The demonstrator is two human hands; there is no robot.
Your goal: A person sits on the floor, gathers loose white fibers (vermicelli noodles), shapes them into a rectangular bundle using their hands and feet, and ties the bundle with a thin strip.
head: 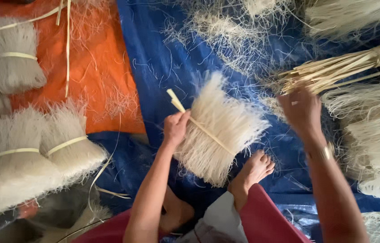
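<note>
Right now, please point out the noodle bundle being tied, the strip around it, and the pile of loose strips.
noodle bundle (219, 130), head view, middle of strands.
strip (208, 133), head view, diagonal part.
pile of loose strips (333, 69), head view, middle.

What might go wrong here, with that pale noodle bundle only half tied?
The left hand alone pins the strip across the noodle bundle; if that grip slips, the strands may well fan apart over the blue tarp. The right hand is away at the pile of strips, so it cannot steady anything. The bare foot lies against the bundle's edge and might crush brittle ends.
</note>
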